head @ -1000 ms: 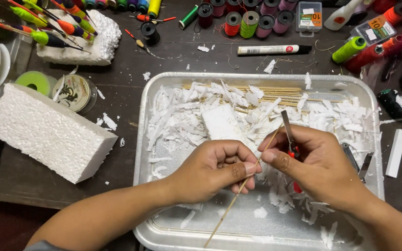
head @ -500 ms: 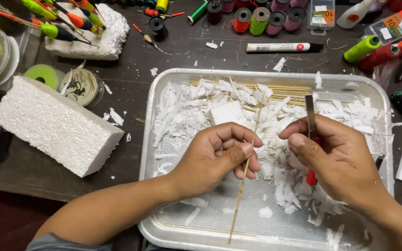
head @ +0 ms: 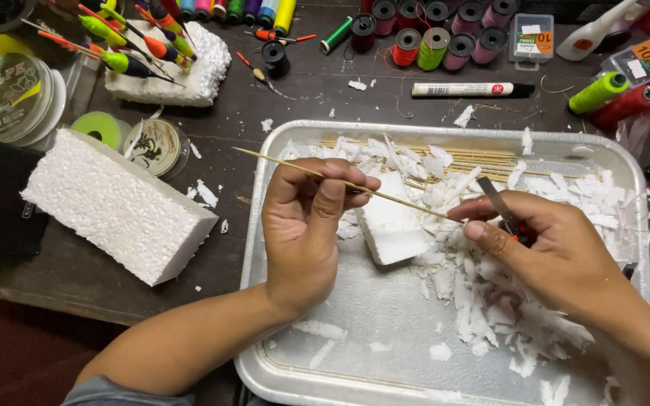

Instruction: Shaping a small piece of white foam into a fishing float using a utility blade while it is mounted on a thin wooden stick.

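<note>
Two hands work above a wide metal tray that fills most of the dark table. Largest beside it is a white foam block, lying well apart from the tray's left rim, with bare table between them. Inside the tray, foam shavings heap along the far side and the right, leaving the near left floor open — a smaller foam piece sits at the middle, just beside the left hand.

That left hand rises from the near edge, wrist bent, fingers curled and closed in a pinch on a thin bamboo skewer. The skewer slants from beyond the tray's left rim across to the right hand, whose fingertip meets its far end. The right hand comes in from the lower right, closed around a small knife with a red handle — blade pointing up and away. More skewers lie flat against the far wall.
</note>
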